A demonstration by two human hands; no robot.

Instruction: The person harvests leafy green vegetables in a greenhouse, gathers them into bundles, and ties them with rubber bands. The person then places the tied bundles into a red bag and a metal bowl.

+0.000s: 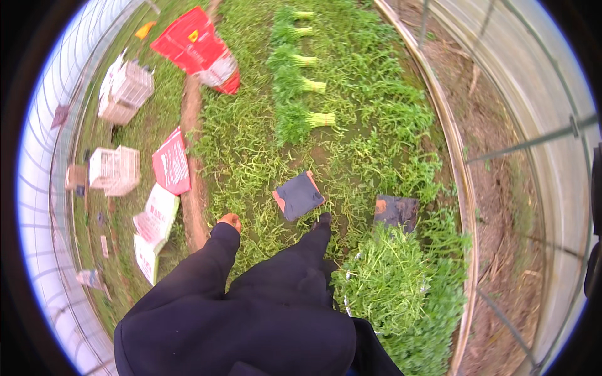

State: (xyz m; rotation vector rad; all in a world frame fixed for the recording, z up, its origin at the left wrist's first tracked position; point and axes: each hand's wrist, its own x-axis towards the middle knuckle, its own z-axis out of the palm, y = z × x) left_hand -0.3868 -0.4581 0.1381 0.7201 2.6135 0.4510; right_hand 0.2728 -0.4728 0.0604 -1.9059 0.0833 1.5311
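My left hand [230, 221] hangs above the cut greens at the left, its fingers curled; whether anything small is in it cannot be made out. My right hand is out of view; a dark sleeve [374, 345] shows at the lower right. In front of my shoe [323, 219] lies a dark square pad [299, 196] with orange edges. Tied bundles of leafy greens [321, 119] run away from me in a row, several of them, stems pointing right. To my right, loose greens [388, 277] are heaped in a container mostly hidden beneath them.
A dark flat sheet [396, 211] lies beyond the heap. Left of a bare soil strip [192, 110] are a large red sack [197, 49], a smaller red sack [171, 162], white sacks [157, 218] and stacked crates [115, 170]. A long pale rail [455, 155] borders the right greenhouse wall.
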